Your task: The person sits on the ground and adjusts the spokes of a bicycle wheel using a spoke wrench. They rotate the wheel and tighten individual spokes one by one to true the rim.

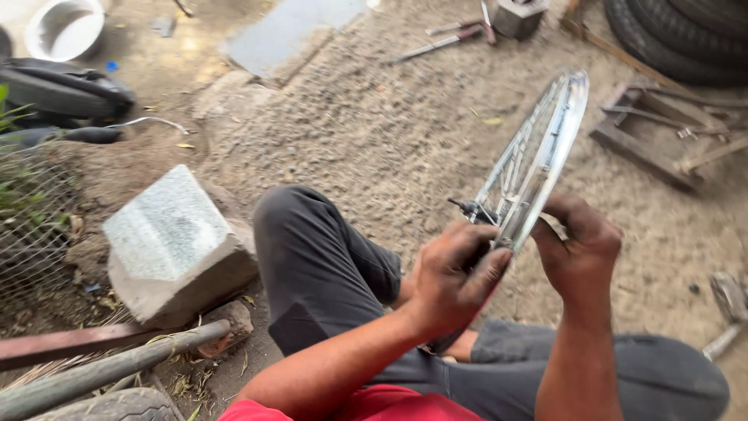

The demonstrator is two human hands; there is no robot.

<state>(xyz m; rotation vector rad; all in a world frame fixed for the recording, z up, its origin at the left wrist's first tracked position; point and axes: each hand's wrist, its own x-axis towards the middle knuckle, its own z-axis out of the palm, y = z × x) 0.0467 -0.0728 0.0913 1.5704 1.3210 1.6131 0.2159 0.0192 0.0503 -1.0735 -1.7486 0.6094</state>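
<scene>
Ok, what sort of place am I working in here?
Most likely an outdoor, roadside-style cycle repair spot. Both hands, left hand and right hand, grip a spoked wheel rim over bare dirt ground, with stacked tyres and loose hand tools nearby.

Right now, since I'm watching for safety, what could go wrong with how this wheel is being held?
The wheel rim stands on edge, gripped only near its lower end by the left hand and right hand; it could tip sideways. Fingers lie against the thin spokes and might get pinched or scraped.
</scene>
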